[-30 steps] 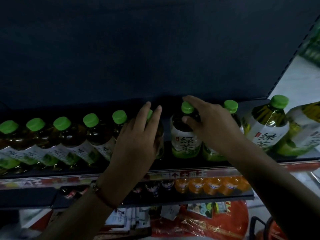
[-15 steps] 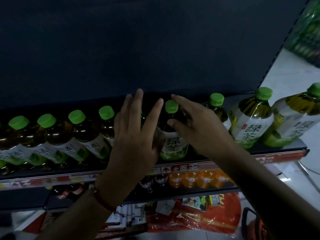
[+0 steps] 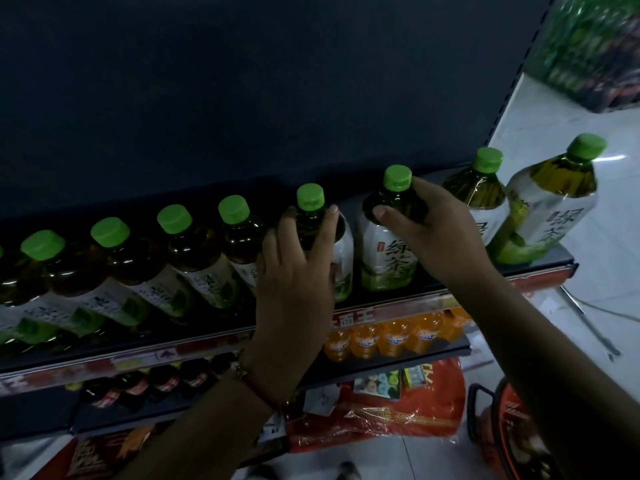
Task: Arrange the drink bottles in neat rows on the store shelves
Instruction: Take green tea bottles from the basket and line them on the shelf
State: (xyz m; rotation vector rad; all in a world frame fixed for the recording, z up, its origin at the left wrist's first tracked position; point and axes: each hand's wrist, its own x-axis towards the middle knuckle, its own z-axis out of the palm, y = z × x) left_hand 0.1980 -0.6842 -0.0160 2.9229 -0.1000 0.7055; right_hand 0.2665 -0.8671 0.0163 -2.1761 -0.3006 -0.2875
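The green tea bottles stand in a single row on the top shelf [image 3: 433,299], each with a bright green screw cap, dark olive liquid at the shoulder and a white-and-green label printed with large characters. Ten caps are countable across the row: eight on smaller bottles and two on larger bottles at the right end, the first large bottle [image 3: 481,199] touching the second large bottle [image 3: 554,199].

The left hand [image 3: 294,271] lies against the front of the sixth bottle [image 3: 313,216]; its grip is spread, with straight fingers touching the shoulder on either side of the neck. The right hand [image 3: 436,230] holds the seventh bottle [image 3: 388,251] just below the cap; its grip is closed on the neck, thumb in front and fingers curled behind. The two held bottles stand just beside each other.

The left hand covers most of the sixth bottle's label. A further cap at the far left is cut off by the frame edge. The leftmost bottles are dim and their labels unreadable. The right forearm hides part of the first large bottle's label.

On the lower shelf [image 3: 398,362], five orange drink bottles [image 3: 391,337] are visible at right and about four dark bottles with red labels [image 3: 166,379] at left; more may be hidden behind the left forearm. A red bracelet [image 3: 258,389] circles the left wrist.
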